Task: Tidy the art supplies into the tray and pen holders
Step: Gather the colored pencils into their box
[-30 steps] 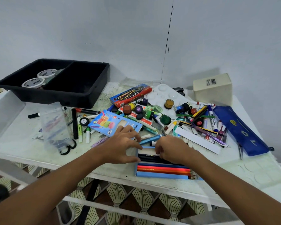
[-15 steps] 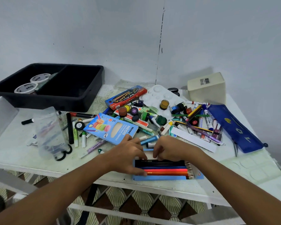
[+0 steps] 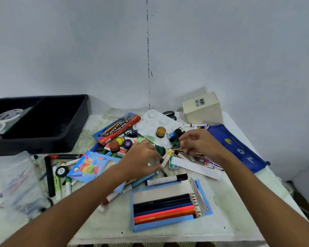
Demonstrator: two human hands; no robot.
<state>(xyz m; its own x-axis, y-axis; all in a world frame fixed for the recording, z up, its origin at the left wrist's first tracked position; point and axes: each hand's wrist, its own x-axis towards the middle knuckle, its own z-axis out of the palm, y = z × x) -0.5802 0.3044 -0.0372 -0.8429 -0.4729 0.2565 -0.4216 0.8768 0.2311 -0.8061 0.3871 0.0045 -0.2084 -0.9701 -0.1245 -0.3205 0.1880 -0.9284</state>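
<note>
Bare bench (image 3: 168, 234) along near edge; tape rolls (image 3: 8, 114) in black tray (image 3: 61, 145); coloured pencils (image 3: 164, 209) boxed; both hands (image 3: 141, 159) (image 3: 202, 143) over clutter, grip unclear.

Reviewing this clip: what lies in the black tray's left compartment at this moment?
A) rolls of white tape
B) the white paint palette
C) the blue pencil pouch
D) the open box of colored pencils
A: rolls of white tape sit in the left compartment of the black tray; the pencil box, pouch and palette all lie on the table.
</note>
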